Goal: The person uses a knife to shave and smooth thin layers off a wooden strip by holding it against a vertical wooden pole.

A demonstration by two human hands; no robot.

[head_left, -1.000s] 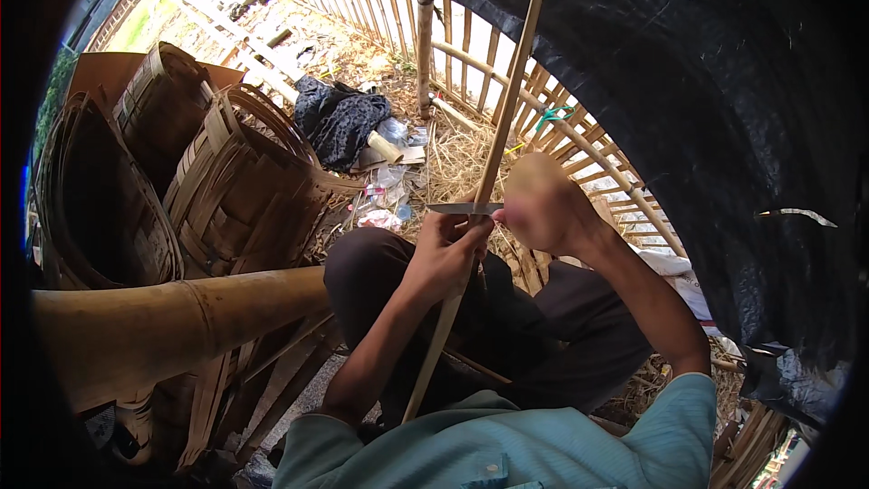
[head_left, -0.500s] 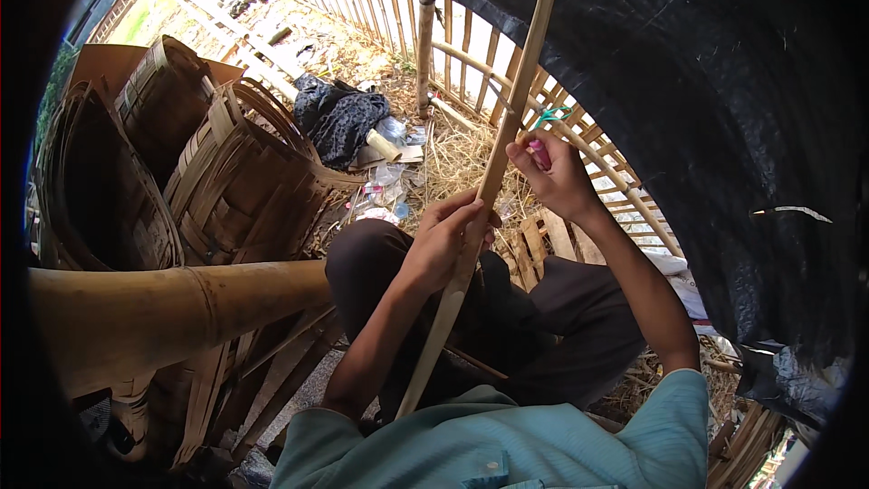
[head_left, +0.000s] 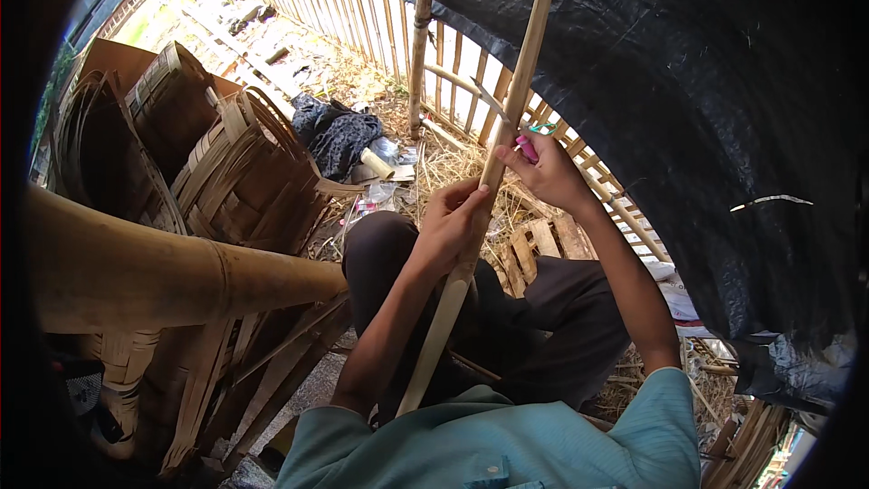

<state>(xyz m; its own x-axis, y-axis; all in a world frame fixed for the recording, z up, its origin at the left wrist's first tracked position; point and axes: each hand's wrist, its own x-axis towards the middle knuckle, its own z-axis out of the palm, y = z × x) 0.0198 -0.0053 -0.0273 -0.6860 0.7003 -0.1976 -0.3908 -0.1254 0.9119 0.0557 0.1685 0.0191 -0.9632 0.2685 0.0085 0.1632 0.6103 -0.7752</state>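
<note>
A long pale bamboo strip (head_left: pixel 520 81) slants from my lap up and away to the right. Around its middle, my left hand (head_left: pixel 450 224) is closed, thumb lying along the strip. Farther up, my right hand (head_left: pixel 549 174) grips a knife by its pink handle (head_left: pixel 527 148), and my right thumb presses against the strip. The thin curved knife blade (head_left: pixel 490 98) sticks out past the strip's left edge; part of it is hidden behind the strip. The strip's lower end rests near my shirt, over my dark trousers (head_left: pixel 579 303).
A thick bamboo pole (head_left: pixel 136 263) reaches in from the left to my knee. Behind it stand woven bamboo baskets (head_left: pixel 240 172). Dark cloth (head_left: pixel 335 136) and litter lie ahead, before a bamboo fence (head_left: pixel 317 4). Black plastic sheeting (head_left: pixel 652 81) hangs on the right.
My right hand has shifted slightly left and down, bringing its thumb onto the strip. More of the knife blade now shows left of the strip. The view has tilted a little.
</note>
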